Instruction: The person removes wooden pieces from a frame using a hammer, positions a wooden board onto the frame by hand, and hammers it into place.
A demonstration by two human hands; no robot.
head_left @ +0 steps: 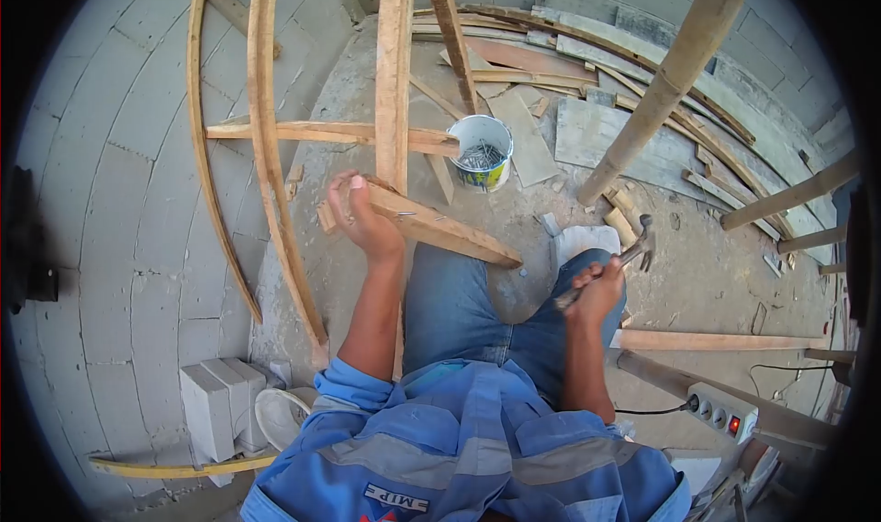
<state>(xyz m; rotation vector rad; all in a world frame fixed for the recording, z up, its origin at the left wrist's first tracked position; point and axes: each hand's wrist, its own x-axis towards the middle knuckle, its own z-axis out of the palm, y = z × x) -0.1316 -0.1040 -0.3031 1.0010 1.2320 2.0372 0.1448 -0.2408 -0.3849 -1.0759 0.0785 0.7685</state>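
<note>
My left hand [370, 227] is closed around the left end of a short wooden board [459, 235], which slants down to the right over my left knee. Two nails [406, 214] show on the board's upper face; how deep they sit I cannot tell. A claw hammer [644, 244] is in my right hand [596, 291], gripped by its handle above my right thigh, with its head up and to the right, apart from the board. Just beyond the board stands a white bucket [496, 175] with many loose nails [479, 157] inside.
Upright timbers [393, 72] and a crosspiece [340, 134] rise at the left and ahead. Bamboo poles [656, 95] lean on the right. Planks [615, 146] lie along the far wall. A power strip [722, 412] is at lower right, light blocks [213, 407] at lower left.
</note>
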